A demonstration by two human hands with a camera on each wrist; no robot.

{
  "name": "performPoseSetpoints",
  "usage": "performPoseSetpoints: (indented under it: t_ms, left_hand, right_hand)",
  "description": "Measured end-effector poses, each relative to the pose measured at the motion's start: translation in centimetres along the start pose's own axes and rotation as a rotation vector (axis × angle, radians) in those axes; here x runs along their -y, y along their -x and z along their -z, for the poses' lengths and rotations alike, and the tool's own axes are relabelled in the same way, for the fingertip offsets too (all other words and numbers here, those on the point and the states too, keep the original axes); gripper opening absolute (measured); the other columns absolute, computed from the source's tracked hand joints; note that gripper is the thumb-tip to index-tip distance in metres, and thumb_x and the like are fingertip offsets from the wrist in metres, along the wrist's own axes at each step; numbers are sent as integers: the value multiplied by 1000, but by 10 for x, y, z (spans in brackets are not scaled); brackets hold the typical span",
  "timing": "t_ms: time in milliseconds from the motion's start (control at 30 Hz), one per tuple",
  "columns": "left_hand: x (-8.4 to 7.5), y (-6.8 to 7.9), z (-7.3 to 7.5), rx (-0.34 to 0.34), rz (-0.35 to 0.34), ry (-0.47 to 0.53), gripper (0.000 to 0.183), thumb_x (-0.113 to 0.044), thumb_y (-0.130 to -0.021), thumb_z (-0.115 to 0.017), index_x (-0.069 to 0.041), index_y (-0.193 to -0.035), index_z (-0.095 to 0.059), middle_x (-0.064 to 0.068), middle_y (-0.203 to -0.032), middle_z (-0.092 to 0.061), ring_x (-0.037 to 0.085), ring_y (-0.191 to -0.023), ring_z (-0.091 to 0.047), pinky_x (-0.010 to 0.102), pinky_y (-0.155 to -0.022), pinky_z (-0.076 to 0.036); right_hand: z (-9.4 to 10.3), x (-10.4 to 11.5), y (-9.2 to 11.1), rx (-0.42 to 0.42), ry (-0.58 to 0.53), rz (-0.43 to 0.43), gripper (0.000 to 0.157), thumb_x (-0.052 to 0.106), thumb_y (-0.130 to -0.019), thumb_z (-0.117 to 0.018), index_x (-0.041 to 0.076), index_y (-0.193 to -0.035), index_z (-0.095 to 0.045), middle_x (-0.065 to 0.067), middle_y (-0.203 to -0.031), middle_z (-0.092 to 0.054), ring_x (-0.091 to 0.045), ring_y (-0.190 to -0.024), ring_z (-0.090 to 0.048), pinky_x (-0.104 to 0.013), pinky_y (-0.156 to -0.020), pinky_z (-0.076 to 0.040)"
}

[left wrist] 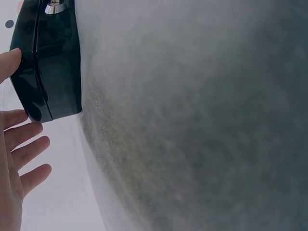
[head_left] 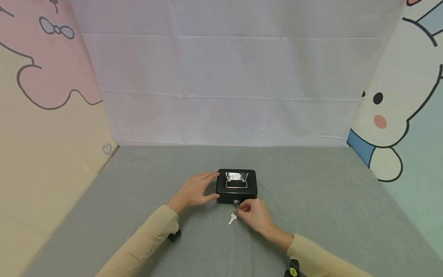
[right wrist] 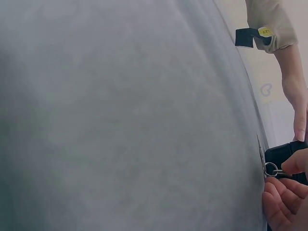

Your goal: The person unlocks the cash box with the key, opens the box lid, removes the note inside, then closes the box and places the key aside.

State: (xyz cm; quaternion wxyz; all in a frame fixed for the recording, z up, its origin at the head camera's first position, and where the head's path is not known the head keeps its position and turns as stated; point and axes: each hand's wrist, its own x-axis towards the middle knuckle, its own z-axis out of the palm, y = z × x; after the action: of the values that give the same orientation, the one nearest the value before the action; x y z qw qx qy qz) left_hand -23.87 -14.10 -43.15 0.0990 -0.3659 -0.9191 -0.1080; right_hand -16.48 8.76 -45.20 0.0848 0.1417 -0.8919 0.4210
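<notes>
A small black cash box [head_left: 237, 195] with a silver carrying handle [head_left: 237, 187] on its lid rests on the grey cloth, lid down. Its round silver lock [left wrist: 56, 7] is on the front. My left hand [head_left: 194, 190] steadies the box's left side, fingers fairly straight and thumb [left wrist: 8, 63] touching its front corner. With thumb and fingertips, my right hand [head_left: 257, 214] pinches a key at the lock; the fingers largely hide that key. From it hangs a key ring [right wrist: 271, 169] with a second silver key [head_left: 233, 218] dangling below.
Grey cloth [head_left: 138, 184] covers the table around the box. A white curtain [head_left: 228, 77] closes off the back, and printed cartoon panels [head_left: 391, 115] stand at both sides. Each wrist wears a black strap with a small camera [right wrist: 244, 37].
</notes>
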Motion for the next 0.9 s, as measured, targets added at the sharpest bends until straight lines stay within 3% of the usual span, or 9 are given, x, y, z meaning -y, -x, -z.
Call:
performPoseSetpoints:
  t_ms: [533, 900]
  left_hand:
    - [-1, 0, 1, 5, 2, -2, 69, -48, -83, -55, -7, -136, -41, 11, -132, -48, 28, -119, -46, 43, -97, -41]
    - [-1, 0, 2, -1, -3, -1, 68, -47, -82, -57, -6, -134, -43, 12, -131, -49, 28, -119, -46, 43, -97, -40]
  right_hand:
    - [-6, 4, 0, -53, 75, 48, 14, 3, -66, -68, 12, -56, -64, 10, -52, -56, 3, -47, -41, -14, -44, -37]
    - [-6, 6, -1, -71, 59, 10, 12, 3, -64, -67, 12, -56, -65, 9, -51, -58, 1, -48, -44, -14, -44, -38]
